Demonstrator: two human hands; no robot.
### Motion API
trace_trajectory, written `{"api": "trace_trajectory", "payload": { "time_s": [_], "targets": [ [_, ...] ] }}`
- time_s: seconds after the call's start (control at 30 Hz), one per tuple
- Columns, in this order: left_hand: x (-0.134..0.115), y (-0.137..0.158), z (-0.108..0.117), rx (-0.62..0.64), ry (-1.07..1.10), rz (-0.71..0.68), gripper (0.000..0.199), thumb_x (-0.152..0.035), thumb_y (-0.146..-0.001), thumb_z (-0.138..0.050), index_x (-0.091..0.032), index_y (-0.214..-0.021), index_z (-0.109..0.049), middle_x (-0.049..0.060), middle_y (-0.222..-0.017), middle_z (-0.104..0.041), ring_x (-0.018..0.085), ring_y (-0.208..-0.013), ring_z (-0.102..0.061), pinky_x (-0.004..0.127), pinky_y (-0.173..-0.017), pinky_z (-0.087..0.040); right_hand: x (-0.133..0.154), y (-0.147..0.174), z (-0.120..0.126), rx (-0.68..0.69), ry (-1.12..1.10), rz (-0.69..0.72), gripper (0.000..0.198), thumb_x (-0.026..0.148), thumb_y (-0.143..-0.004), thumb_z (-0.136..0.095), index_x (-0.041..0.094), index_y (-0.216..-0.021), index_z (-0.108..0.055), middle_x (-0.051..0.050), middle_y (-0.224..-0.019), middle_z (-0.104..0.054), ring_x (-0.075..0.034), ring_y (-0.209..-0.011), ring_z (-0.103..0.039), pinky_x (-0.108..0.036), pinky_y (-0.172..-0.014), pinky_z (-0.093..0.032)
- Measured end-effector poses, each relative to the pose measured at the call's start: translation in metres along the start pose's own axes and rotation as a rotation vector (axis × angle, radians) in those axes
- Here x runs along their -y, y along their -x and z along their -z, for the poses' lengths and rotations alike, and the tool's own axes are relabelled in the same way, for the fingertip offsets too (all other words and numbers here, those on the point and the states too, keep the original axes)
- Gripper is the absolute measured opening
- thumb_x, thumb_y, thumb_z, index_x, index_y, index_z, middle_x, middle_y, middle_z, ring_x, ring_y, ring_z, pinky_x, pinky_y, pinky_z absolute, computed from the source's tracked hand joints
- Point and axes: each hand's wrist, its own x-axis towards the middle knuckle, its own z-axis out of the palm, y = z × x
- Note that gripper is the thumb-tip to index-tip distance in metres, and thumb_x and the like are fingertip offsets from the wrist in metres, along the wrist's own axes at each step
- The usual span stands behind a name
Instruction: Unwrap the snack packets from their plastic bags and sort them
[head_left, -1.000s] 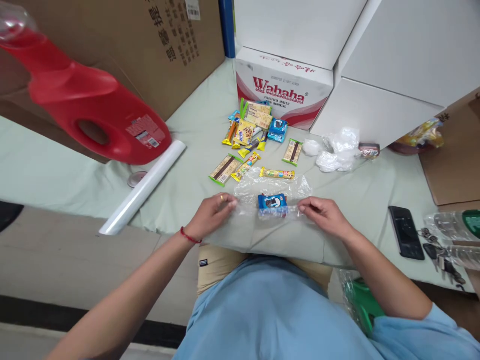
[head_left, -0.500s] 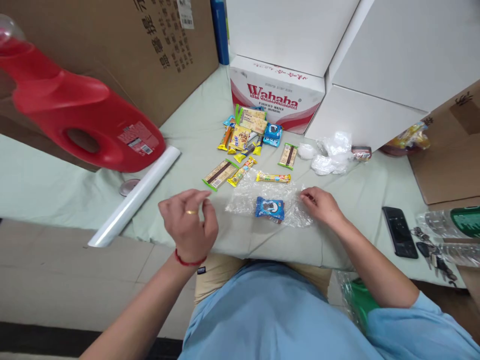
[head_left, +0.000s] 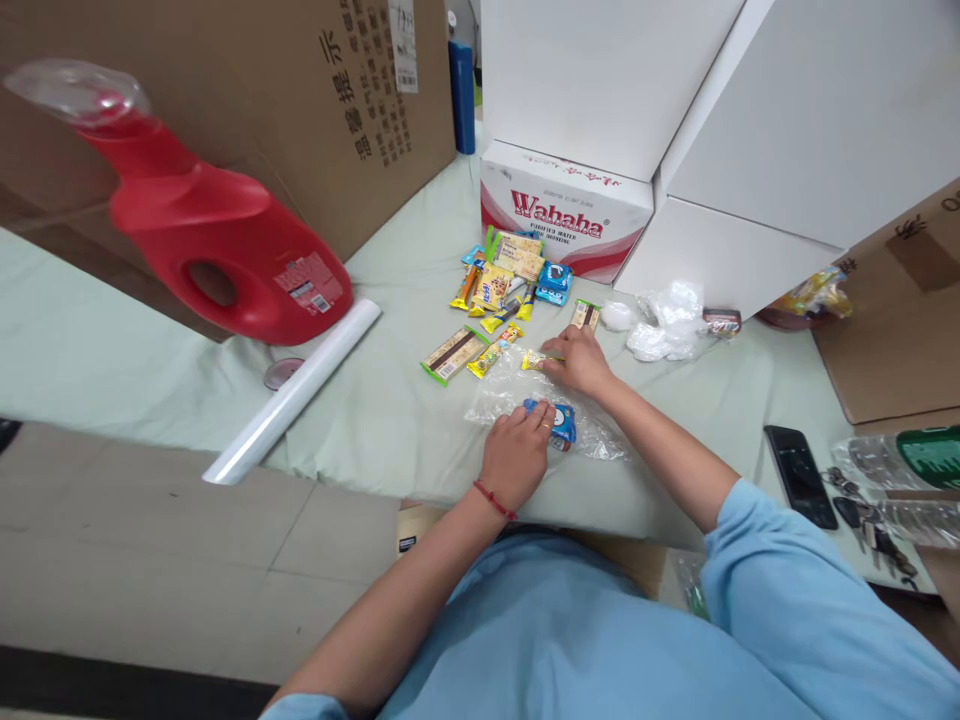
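Note:
A blue snack packet (head_left: pixel 568 424) lies on a crumpled clear plastic bag (head_left: pixel 606 440) near the table's front edge. My left hand (head_left: pixel 516 455) rests on its left side, fingers stretched flat over the wrapper. Just beyond, my right hand (head_left: pixel 579 362) closes its fingers on a small yellow snack bar (head_left: pixel 531 359), whose right part is hidden beneath them. Left of that lie another yellow bar (head_left: pixel 495 350) and a green-ended rice cracker pack (head_left: pixel 454 355). A second cracker pack (head_left: pixel 586 315) is partly covered by my right hand.
Several mixed snacks (head_left: pixel 496 285) are piled before a Wahaba-style white and red carton (head_left: pixel 566 215). Clear plastic bags (head_left: pixel 667 325) sit to the right. At left are a red jug (head_left: pixel 247 250) and a white roll (head_left: pixel 296 390); at right, a phone (head_left: pixel 799 476) and keys (head_left: pixel 870 520).
My left hand has moved right and come down onto the blue packet. My right hand has gone forward and left from the plastic bag's edge to the yellow bar. The view has shifted slightly.

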Motion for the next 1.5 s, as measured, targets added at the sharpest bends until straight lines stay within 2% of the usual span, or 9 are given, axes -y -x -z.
{"api": "trace_trajectory", "payload": {
  "time_s": [0.23,0.47,0.7,0.83,1.0,1.13,1.27,1.4,1.5],
  "targets": [
    [0.0,0.004,-0.005,-0.036,0.029,0.014,0.045,-0.02,-0.102,-0.04,-0.021,-0.143,-0.056,0.008,-0.148,-0.059,0.025,-0.114,-0.059,0.041,-0.087,-0.049,-0.002,-0.015,0.012,0.069,-0.155,0.192,0.019,0.029,-0.094,-0.064,0.018,-0.1,-0.077,-0.01,-0.107,-0.071,-0.024,-0.104,-0.057,-0.037,-0.1,-0.036],
    [0.001,0.007,-0.01,-0.101,0.097,0.027,0.046,-0.017,-0.101,-0.041,-0.023,-0.143,-0.057,0.008,-0.146,-0.06,0.026,-0.112,-0.06,0.042,-0.086,-0.049,0.026,0.047,0.036,0.078,0.192,0.289,0.021,0.029,-0.103,-0.049,0.024,-0.108,-0.069,-0.009,-0.099,-0.067,-0.02,-0.082,-0.057,-0.028,-0.066,-0.033],
    [0.005,0.01,-0.025,-0.139,0.195,0.061,0.034,-0.015,-0.1,-0.041,-0.019,-0.113,-0.072,0.01,-0.113,-0.074,0.025,-0.101,-0.064,0.04,-0.087,-0.052,0.044,0.107,0.0,0.001,-0.033,0.33,0.028,0.026,-0.105,-0.042,0.024,-0.114,-0.068,-0.007,-0.092,-0.065,-0.017,-0.075,-0.058,-0.025,-0.06,-0.037],
    [0.017,0.012,-0.032,-0.232,0.411,0.019,0.037,-0.007,-0.096,-0.041,-0.019,-0.111,-0.072,0.01,-0.122,-0.073,0.021,-0.106,-0.068,0.038,-0.096,-0.056,0.044,0.114,-0.021,-0.137,-0.303,0.286,0.032,0.029,-0.106,-0.04,0.021,-0.122,-0.067,-0.008,-0.09,-0.061,-0.019,-0.079,-0.06,-0.028,-0.072,-0.05],
    [0.042,0.016,-0.024,-0.288,0.745,0.073,0.036,-0.014,-0.089,-0.047,-0.024,-0.108,-0.076,0.006,-0.128,-0.073,0.021,-0.122,-0.067,0.042,-0.106,-0.054,0.048,0.112,-0.031,-0.08,-0.393,0.296,0.037,0.025,-0.103,-0.041,0.027,-0.128,-0.067,-0.007,-0.099,-0.06,-0.019,-0.087,-0.058,-0.031,-0.078,-0.051],
    [0.057,0.029,-0.014,-0.331,1.027,0.249,0.022,-0.026,-0.083,-0.055,-0.023,-0.084,-0.077,0.005,-0.106,-0.08,0.023,-0.092,-0.074,0.039,-0.086,-0.06,0.054,0.111,-0.035,0.015,-0.45,0.235,0.031,0.033,-0.102,-0.046,0.027,-0.119,-0.072,-0.004,-0.092,-0.057,-0.019,-0.081,-0.052,-0.031,-0.074,-0.048],
    [0.074,0.039,-0.007,-0.575,1.173,0.686,0.028,-0.036,-0.088,-0.049,-0.019,-0.085,-0.071,0.006,-0.092,-0.078,0.012,-0.052,-0.053,0.029,-0.052,-0.047,0.052,0.111,-0.036,0.048,-0.512,0.159,0.024,0.036,-0.1,-0.053,0.027,-0.109,-0.073,-0.003,-0.09,-0.054,-0.018,-0.079,-0.05,-0.031,-0.072,-0.046],
    [0.082,0.035,-0.001,-0.606,0.803,0.816,0.048,-0.049,-0.099,-0.033,-0.019,-0.102,-0.07,0.011,-0.111,-0.07,0.021,-0.092,-0.064,0.041,-0.09,-0.053,0.051,0.113,-0.039,0.008,-0.539,0.183,0.025,0.035,-0.1,-0.051,0.025,-0.101,-0.074,-0.004,-0.09,-0.052,-0.018,-0.077,-0.048,-0.031,-0.071,-0.044],
    [0.075,0.03,-0.002,-0.434,0.567,0.715,0.041,-0.056,-0.09,-0.053,-0.019,-0.096,-0.071,0.016,-0.129,-0.062,0.035,-0.135,-0.046,0.057,-0.116,-0.034,0.052,0.114,-0.044,-0.011,-0.568,0.149,0.023,0.037,-0.099,-0.053,0.025,-0.103,-0.072,-0.003,-0.088,-0.051,-0.018,-0.076,-0.048,-0.031,-0.07,-0.043]
  ]
}}
